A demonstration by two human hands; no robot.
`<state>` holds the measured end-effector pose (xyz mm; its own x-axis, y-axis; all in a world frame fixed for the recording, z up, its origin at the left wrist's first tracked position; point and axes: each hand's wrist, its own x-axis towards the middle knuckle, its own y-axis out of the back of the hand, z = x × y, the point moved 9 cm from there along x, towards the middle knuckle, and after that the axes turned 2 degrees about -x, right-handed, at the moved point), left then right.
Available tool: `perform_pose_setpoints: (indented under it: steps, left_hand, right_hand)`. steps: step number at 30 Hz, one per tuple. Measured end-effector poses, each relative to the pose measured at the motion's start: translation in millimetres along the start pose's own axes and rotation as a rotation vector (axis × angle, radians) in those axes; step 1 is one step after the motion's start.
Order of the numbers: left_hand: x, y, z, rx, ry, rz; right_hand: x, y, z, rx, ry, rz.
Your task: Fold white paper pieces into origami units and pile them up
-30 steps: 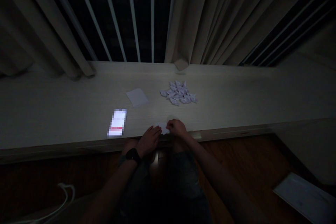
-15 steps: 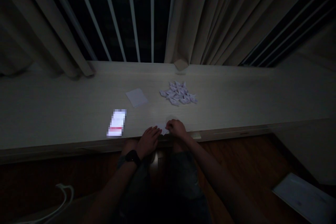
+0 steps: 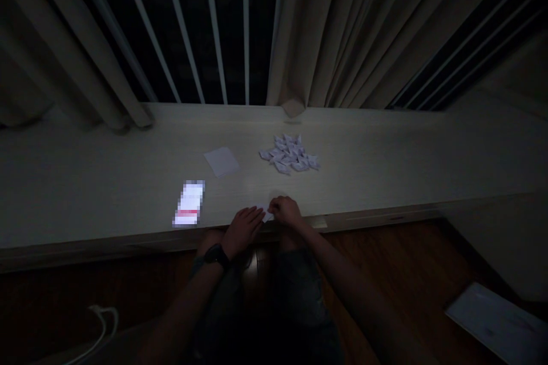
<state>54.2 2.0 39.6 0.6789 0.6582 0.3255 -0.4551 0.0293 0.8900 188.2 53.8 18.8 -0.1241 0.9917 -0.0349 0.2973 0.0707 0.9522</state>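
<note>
A small piece of white paper [image 3: 267, 216] lies at the front edge of the pale ledge, between my two hands. My left hand [image 3: 245, 224], with a dark watch on its wrist, rests its outstretched fingers at the paper's left side. From the right, my right hand [image 3: 284, 210] pinches the paper with curled fingers. Beyond them sits a cluster of several small folded white paper pieces [image 3: 290, 154]. A flat stack or sheet of square white paper [image 3: 221, 161] is left of the cluster. Dim light hides the fold details under my fingers.
A lit phone with a blurred screen [image 3: 189, 203] lies left of my hands on the ledge [image 3: 368, 154]. Beige curtains [image 3: 329, 28] and window bars stand behind. On the floor at right is a pale flat panel [image 3: 499, 319]; a white cord [image 3: 103, 319] lies lower left.
My right hand has moved slightly left, closer to my left hand, and less of the paper shows between them. The view has shifted a little. The folded pieces stay in place.
</note>
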Motion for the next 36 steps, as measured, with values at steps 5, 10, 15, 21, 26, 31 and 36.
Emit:
perform_pose_setpoints:
  steps: [5, 10, 15, 21, 26, 31, 36]
  left_hand:
    - [-3.4, 0.1, 3.1, 0.005, 0.009, -0.008]
    - [5.0, 3.4, -0.5, 0.044, 0.045, -0.013]
    - [22.2, 8.0, -17.1, 0.076, 0.092, 0.006]
    - [22.6, 7.5, -25.4, 0.068, 0.113, 0.015]
    - [22.6, 6.9, -24.4, 0.087, 0.122, -0.006]
    - [23.5, 6.8, -25.1, 0.123, 0.145, -0.021]
    - [23.1, 7.3, -24.0, 0.121, 0.145, -0.012]
  right_hand:
    - [4.9, 1.2, -0.1, 0.006, 0.045, -0.024]
    - [22.2, 1.8, -0.1, 0.006, 0.057, -0.054]
    - [32.3, 13.7, -12.0, 0.074, 0.096, 0.106]
    - [-13.0, 0.6, -35.4, 0.147, 0.298, 0.187]
    - [-35.4, -1.1, -39.0, 0.104, 0.403, 0.213]
    - [-39.3, 2.8, -39.4, 0.116, 0.5, 0.261]
    - [-42.4, -2.5, -35.4, 0.106, 0.515, 0.26]
